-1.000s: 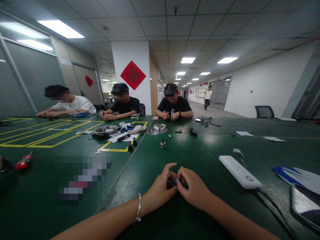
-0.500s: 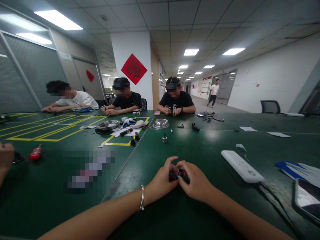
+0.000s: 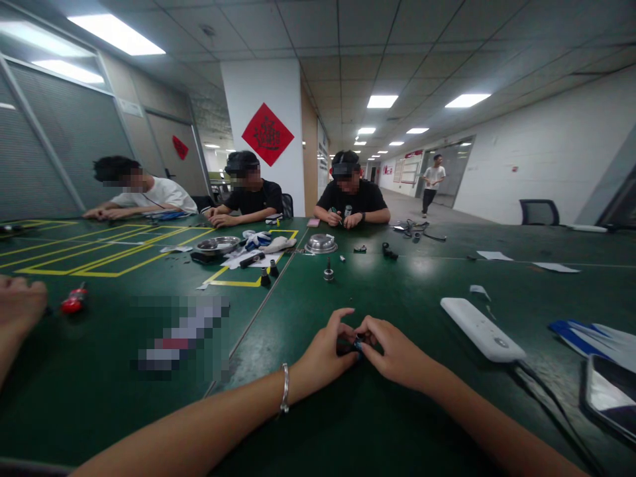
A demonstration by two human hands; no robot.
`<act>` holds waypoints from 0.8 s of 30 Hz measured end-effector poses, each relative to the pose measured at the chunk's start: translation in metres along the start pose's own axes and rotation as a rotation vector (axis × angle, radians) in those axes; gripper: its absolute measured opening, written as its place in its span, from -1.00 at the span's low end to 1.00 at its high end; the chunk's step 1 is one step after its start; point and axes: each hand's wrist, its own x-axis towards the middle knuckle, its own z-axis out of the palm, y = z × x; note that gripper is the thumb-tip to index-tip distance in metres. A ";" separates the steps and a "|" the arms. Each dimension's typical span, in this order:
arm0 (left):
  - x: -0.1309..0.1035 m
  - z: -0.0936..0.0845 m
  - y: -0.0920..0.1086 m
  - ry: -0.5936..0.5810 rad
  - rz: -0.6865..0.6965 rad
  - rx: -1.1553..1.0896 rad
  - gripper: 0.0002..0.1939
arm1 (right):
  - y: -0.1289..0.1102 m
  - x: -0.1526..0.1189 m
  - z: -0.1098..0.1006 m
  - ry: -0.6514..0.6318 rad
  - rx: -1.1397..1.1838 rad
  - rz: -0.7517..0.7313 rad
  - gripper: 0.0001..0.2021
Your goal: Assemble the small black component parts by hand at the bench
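Note:
My left hand [image 3: 325, 351], with a silver bangle at its wrist, is closed around a small dark cylindrical part [image 3: 357, 340] over the green table. My right hand [image 3: 390, 348] meets it from the other side, thumb and fingertips pinched on the same part. Most of the part is hidden by the fingers, so its exact kind does not show. Beyond my hands a small metal piece with an upright stem [image 3: 328, 271] stands on the table.
A white power strip [image 3: 479, 328] with a cable lies to the right, beside a phone [image 3: 613, 394] and a blue-white glove [image 3: 591, 341]. Farther off are a metal bowl [image 3: 320, 244] and black cones [image 3: 265, 277]. Another person's hand [image 3: 20, 311] is at left, near a red tool [image 3: 74, 300].
My right hand's fingers have shifted slightly on the small part, now more bunched. The other person's hand at left has come farther into view. A walker in the background has moved.

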 end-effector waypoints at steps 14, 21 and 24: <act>0.017 -0.088 0.032 -0.235 -0.232 0.598 -0.79 | 0.002 -0.006 0.011 0.202 -0.087 0.241 -0.79; 0.021 -0.206 -0.005 0.064 -0.571 0.960 -0.79 | -0.010 -0.008 0.014 0.096 -0.003 0.221 -0.81; 0.020 -0.240 -0.022 0.200 -0.672 1.023 -0.68 | -0.016 -0.008 0.015 0.050 0.016 0.208 -0.80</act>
